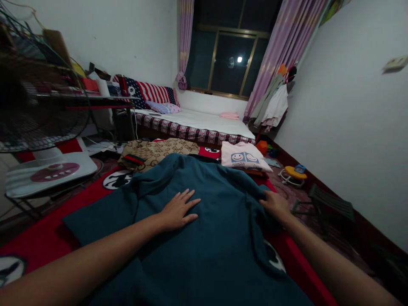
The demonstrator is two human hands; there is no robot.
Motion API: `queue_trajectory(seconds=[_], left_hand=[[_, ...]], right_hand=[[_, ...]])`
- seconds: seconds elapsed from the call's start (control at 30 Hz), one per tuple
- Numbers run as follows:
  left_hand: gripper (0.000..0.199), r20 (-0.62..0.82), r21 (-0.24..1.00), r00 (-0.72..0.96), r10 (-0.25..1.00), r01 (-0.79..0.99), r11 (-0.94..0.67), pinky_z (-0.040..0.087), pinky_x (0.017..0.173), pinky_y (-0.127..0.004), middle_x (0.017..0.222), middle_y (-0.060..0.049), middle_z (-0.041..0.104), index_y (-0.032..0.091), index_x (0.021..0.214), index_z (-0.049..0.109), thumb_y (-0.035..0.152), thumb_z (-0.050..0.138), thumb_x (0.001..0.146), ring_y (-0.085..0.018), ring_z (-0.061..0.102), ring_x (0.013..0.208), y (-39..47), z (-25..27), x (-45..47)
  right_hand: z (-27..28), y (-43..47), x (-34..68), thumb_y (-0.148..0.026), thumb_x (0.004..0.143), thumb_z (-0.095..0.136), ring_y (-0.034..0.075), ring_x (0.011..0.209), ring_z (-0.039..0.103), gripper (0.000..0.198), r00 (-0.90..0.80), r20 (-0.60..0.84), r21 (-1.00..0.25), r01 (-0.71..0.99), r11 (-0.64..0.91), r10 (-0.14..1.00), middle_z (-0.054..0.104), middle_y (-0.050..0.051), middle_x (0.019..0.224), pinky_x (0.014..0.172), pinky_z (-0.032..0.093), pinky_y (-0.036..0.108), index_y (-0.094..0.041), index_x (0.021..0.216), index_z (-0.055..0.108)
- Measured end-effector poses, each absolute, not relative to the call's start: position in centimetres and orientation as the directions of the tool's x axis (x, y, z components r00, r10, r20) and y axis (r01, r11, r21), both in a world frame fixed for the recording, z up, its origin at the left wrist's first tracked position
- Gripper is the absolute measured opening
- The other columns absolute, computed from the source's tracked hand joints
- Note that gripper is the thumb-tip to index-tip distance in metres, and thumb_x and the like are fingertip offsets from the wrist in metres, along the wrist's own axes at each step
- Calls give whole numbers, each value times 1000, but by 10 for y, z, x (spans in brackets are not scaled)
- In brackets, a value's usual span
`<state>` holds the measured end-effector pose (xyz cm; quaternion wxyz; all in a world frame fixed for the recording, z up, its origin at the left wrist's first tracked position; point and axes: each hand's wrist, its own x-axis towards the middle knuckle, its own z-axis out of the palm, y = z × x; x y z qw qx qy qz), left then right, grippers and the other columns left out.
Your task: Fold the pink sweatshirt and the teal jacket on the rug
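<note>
A teal shirt (204,255) lies spread over a red cloth (28,233) with white round patches, its dark collar (207,158) at the far end. My left hand (180,210) rests flat on the middle of the shirt, fingers spread. At the shirt's right shoulder, my right hand (276,205) has its fingers closed on the fabric of the sleeve; the fingertips are partly hidden. The left sleeve (105,212) stretches out to the side. Beyond the collar lie a folded pink top (244,155) with smiley faces and a tan patterned garment (165,148).
An electric fan (41,97) stands close at the left, beside a cluttered desk (105,100). On the right floor are a small yellow stool (292,172) and a dark folding stool (331,202). A bed (204,121) stands under the window; clothes (276,106) hang beside the curtain.
</note>
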<state>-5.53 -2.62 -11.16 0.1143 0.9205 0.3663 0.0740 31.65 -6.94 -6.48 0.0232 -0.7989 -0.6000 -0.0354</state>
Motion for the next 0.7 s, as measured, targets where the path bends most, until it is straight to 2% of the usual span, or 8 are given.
queue_trajectory(seconds=[0.07,0.13,0.23,0.3,0.37,0.43,0.57,0.7], left_hand=[[57,17,307,733,680,643,-702,30,111,-48,152,-10,34,29,137,48,48,58,84,-31,30,140,-17,-97,-58],[50,82,338,665,742,682,-649,40,105,-42,146,-9,42,27,128,58,39,64,80,-29,45,129,-1,-79,-60],[41,318,377,412,854,772,-513,49,94,-37,140,-10,46,22,123,61,30,59,82,-24,61,106,24,-54,-58],[36,404,411,329,854,768,-490,50,91,-35,131,-10,52,18,119,62,26,53,85,-20,64,96,36,-47,-54],[35,424,409,378,823,731,-547,48,95,-34,127,-10,55,16,118,62,26,49,88,-20,62,102,42,-51,-47],[43,394,349,489,778,704,-619,41,104,-37,138,-11,48,18,129,55,33,50,89,-24,51,122,42,-67,-38],[58,214,219,582,785,754,-619,19,114,-52,155,-10,27,26,142,40,52,44,91,-31,23,142,37,-108,-23],[57,190,187,549,814,793,-579,13,115,-52,154,-10,29,27,140,45,57,37,92,-31,20,143,36,-125,-19]], right_hand=[[-57,-69,325,-22,79,51,31,96,64,24,330,6,141,934,-327,944,68,16,102,71,45,36,-15,97,66],[-50,-62,321,-16,78,49,33,100,63,29,333,51,204,920,-336,942,65,18,108,73,46,39,-13,103,64],[-40,-43,294,-16,80,47,30,102,61,39,256,212,85,956,-279,943,58,16,121,76,46,38,-16,118,57],[-40,-30,274,-22,83,48,27,104,60,41,195,281,-30,980,-195,940,55,14,125,80,47,36,-17,123,54],[-50,-18,259,-29,86,48,27,112,55,44,104,348,-81,993,-81,932,53,14,131,90,45,35,-16,128,51],[-67,-8,251,-39,90,46,27,126,45,51,6,368,-76,997,23,930,45,13,141,102,38,40,-18,136,44],[-108,1,256,-52,95,33,30,141,24,55,4,155,-132,991,17,988,30,8,154,108,22,61,-25,143,37],[-118,5,268,-51,92,40,30,140,28,52,32,162,-338,941,25,986,38,9,150,110,20,61,-22,136,48]])
